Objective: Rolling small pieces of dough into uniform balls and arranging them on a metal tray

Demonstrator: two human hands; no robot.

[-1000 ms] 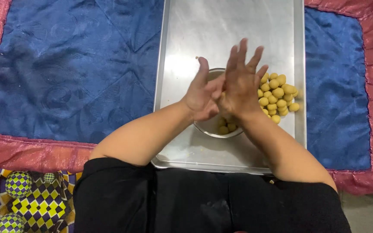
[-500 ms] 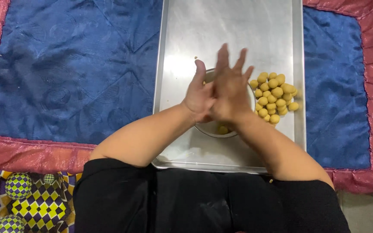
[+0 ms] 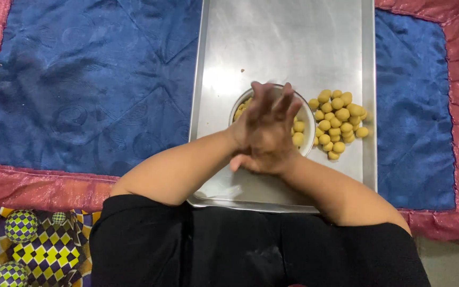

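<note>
We found the right hand [image 3: 269,127] laid flat over the left hand [image 3: 251,159], palms pressed together above the near side of a steel bowl [image 3: 308,139]. The right fingers [image 3: 274,103] were stretched out and slightly spread, pointing away from the body. The left fingers were mostly covered; we could not tell what, if anything, lay between the palms, as the view there was blurred. The bowl stood on a long metal tray [image 3: 282,48] and held a few yellow dough balls [image 3: 298,127]. Just to the right of the bowl, on the tray, sat a tight heap of rolled yellow balls [image 3: 338,123]. The tray rested on a blue quilted cloth [image 3: 86,79] with a pink border [image 3: 38,183].
</note>
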